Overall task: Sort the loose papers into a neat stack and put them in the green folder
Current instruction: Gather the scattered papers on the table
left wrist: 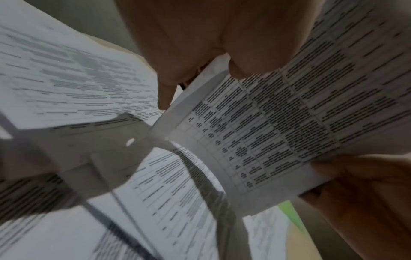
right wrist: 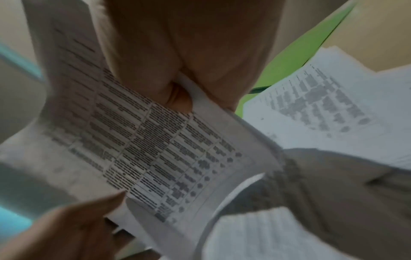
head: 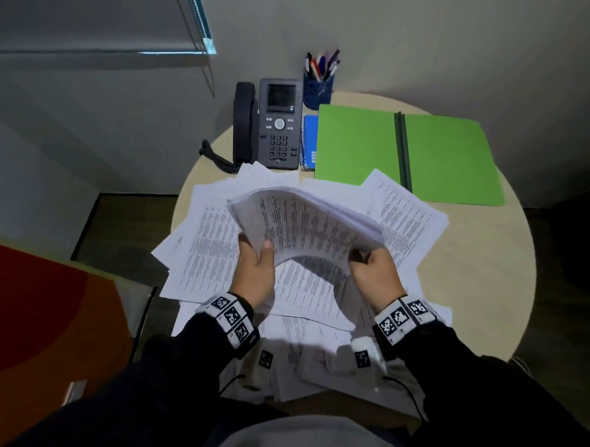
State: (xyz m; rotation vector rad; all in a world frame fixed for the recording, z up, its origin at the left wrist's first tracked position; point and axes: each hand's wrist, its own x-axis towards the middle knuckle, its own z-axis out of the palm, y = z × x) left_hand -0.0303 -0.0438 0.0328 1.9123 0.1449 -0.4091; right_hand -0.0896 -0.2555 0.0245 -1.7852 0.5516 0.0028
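A thick bundle of printed papers (head: pixel 304 220) is lifted above the table, bowed upward in the middle. My left hand (head: pixel 256 259) grips its near left edge, thumb on top. At the near right corner my right hand (head: pixel 369 265) pinches the same bundle (left wrist: pixel 278 123) (right wrist: pixel 144 140). Many more loose sheets (head: pixel 204 253) lie scattered flat underneath and around. The green folder (head: pixel 405 153) lies spread open at the far right of the table, with no papers lying inside it.
A dark desk phone (head: pixel 274 124) stands at the far left of the round beige table (head: pixel 480 282), a blue pen cup (head: pixel 318 87) behind it and a blue spiral notebook (head: pixel 310 143) tucked under the folder's left edge. Some sheets overhang the near table edge.
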